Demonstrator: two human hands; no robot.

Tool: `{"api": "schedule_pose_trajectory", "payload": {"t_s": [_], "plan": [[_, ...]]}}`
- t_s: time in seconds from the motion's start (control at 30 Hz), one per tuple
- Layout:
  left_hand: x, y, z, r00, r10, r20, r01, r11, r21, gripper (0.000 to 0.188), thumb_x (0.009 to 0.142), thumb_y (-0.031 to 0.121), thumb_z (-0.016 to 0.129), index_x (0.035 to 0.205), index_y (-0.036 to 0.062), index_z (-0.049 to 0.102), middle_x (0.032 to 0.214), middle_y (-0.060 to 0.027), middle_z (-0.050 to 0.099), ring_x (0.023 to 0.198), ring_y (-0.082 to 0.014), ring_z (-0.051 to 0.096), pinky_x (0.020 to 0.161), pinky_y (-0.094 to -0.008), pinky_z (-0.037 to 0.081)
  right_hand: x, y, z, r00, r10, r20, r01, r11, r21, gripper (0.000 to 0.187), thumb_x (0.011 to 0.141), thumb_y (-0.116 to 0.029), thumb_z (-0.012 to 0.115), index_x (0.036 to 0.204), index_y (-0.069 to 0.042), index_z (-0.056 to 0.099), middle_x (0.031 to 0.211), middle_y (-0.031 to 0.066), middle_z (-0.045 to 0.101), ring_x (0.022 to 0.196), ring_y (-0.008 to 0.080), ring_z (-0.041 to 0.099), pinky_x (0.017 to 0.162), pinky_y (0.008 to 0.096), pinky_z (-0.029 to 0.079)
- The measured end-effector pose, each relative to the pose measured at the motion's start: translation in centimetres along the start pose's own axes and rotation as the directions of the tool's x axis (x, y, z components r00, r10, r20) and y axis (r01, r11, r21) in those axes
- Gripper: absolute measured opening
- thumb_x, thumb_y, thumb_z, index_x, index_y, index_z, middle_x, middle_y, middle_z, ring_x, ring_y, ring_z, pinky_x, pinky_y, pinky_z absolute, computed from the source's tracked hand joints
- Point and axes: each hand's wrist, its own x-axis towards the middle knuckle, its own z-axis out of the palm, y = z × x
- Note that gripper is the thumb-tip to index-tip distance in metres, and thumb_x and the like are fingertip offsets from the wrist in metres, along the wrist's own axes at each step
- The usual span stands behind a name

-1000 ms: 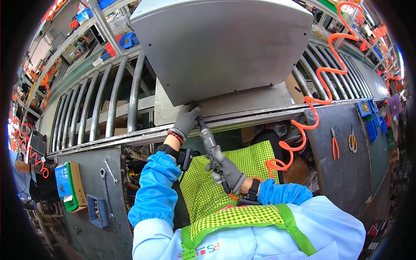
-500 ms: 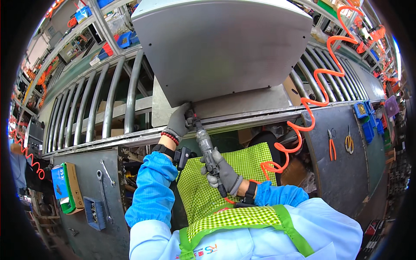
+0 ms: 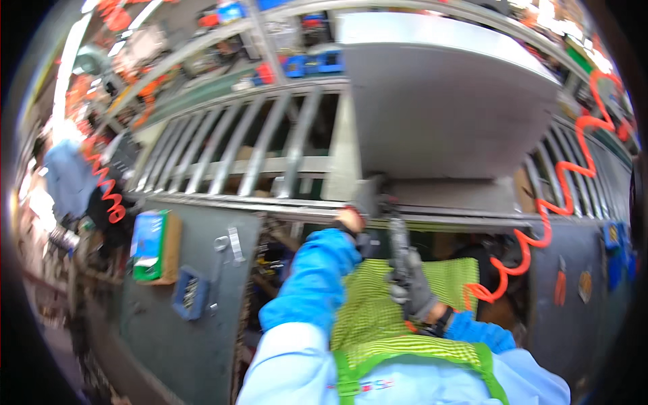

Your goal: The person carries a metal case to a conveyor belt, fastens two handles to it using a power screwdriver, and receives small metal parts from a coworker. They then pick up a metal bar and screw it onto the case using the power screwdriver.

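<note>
A large grey sheet-metal cabinet [image 3: 449, 111] stands on the roller line in front of me. My right hand [image 3: 420, 293] is wrapped round the body of a grey air screwdriver [image 3: 399, 246], which points away from me toward the cabinet's lower left corner. At that corner my left hand [image 3: 368, 197], in a grey glove, has its fingers curled close to the driver's tip. Blur and the fingers themselves hide what is between them. The tip and any screw there are too smeared to make out.
A coiled orange air hose [image 3: 563, 192] hangs at the right. Metal rollers [image 3: 256, 145] run left of the cabinet. On the left bench lie wrenches [image 3: 219, 260], a blue bin of small parts [image 3: 191, 293] and a box [image 3: 158, 246]. Red-handled pliers [image 3: 560, 283] lie on the right bench.
The view has swung left and blurred, so the cabinet, benches and hands appear farther right. Both hands stay by the cabinet's lower left corner, the right one still gripping the air screwdriver.
</note>
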Motion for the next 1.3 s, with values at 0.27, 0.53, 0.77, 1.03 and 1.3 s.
{"api": "schedule_pose_trajectory", "payload": {"t_s": [0.27,0.53,0.77,1.03,1.3], "plan": [[1.9,1.5,1.8,0.878,-0.448,0.17,0.373,0.416,-0.829,0.017,0.091,0.024,0.058,0.094,0.0083,0.065,0.068,-0.0018,0.055,0.048,-0.0121,0.048,0.046,-0.0258,0.043,-0.2,-0.6,-1.9,0.997,-0.019,-0.081,0.011,0.995,-0.101,0.065,0.092,-0.068,0.046,0.121,-0.011,0.051,0.081,0.0044,0.06,0.046,0.0086,0.047,0.038,0.0234,0.037],[1.4,2.5,2.8,0.924,-0.381,0.04,0.26,0.548,-0.795,0.025,0.094,0.031,0.052,0.092,0.0085,0.063,0.069,-0.0029,0.057,0.048,-0.0126,0.046,0.042,-0.0267,0.035,-5.6,-1.8,-6.9,0.996,-0.004,-0.087,-0.013,0.981,-0.193,0.057,0.095,-0.06,0.048,0.122,-0.01,0.051,0.081,0.0042,0.061,0.045,0.0077,0.049,0.037,0.0224,0.039],[1.8,6.5,7.8,0.905,-0.31,0.291,0.392,0.339,-0.855,0.022,0.095,0.025,0.05,0.099,0.0066,0.062,0.078,-0.0057,0.061,0.065,-0.0161,0.059,0.047,-0.0275,0.045,-7.8,-5.1,-10.3,0.966,-0.14,-0.218,0.082,0.963,-0.255,0.054,0.094,-0.056,0.049,0.12,-0.008,0.05,0.08,0.0058,0.058,0.044,0.0099,0.049,0.037,0.0252,0.04],[5.7,12.1,11.2,0.803,-0.391,0.45,0.595,0.486,-0.64,0.021,0.094,0.029,0.056,0.088,0.0098,0.061,0.064,0.0011,0.053,0.048,-0.0092,0.045,0.04,-0.0213,0.03,-8.1,-6.7,-11.2,0.962,-0.073,-0.264,0.018,0.978,-0.207,0.055,0.095,-0.056,0.048,0.124,-0.009,0.049,0.084,0.0035,0.057,0.047,0.008,0.049,0.041,0.0237,0.043],[6.2,12.5,12.2,0.882,-0.405,0.241,0.472,0.772,-0.425,0.037,0.092,0.037,0.06,0.067,0.0104,0.059,0.057,0.0001,0.052,0.049,-0.0094,0.045,0.048,-0.029,0.035,-6.0,-6.6,-12.5,0.966,-0.109,-0.236,0.05,0.969,-0.241,0.068,0.091,-0.065,0.048,0.125,-0.006,0.047,0.085,0.0055,0.056,0.048,0.0089,0.051,0.042,0.0239,0.045]]}}
